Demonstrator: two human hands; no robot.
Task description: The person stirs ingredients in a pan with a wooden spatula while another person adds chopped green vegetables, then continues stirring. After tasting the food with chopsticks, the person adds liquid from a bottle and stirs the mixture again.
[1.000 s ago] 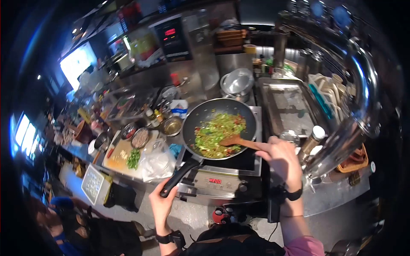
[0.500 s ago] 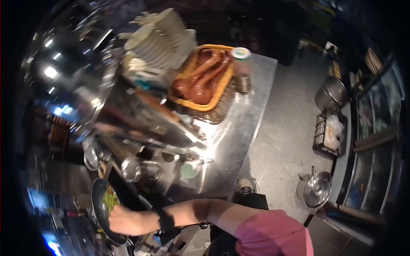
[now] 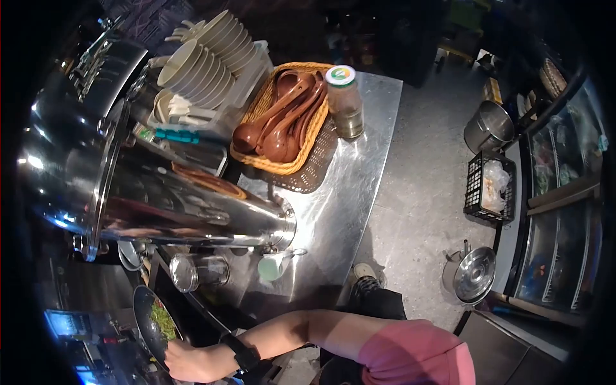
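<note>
At the lower left, my right hand [image 3: 187,361] is closed at the rim of a dark pan [image 3: 142,316]. Its fingers curl inward, and whatever they grip is hidden from this angle. Chopped green food with some red bits [image 3: 163,319] lies in the pan. A black band [image 3: 239,353] circles the wrist, and a pink sleeve [image 3: 410,350] covers the shoulder. My left hand is out of view.
A tall steel container [image 3: 199,208] rises from the metal counter [image 3: 321,224]. Near it are a glass jar [image 3: 210,271], a green cup [image 3: 270,269], a basket [image 3: 312,146] of brown ladles, a lidded jar [image 3: 346,106] and stacked bowls [image 3: 192,70]. A lidded pot [image 3: 475,274] stands on the floor.
My right hand has moved down from over the food to the pan's near rim, still closed. The view has shifted slightly and is sharper.
</note>
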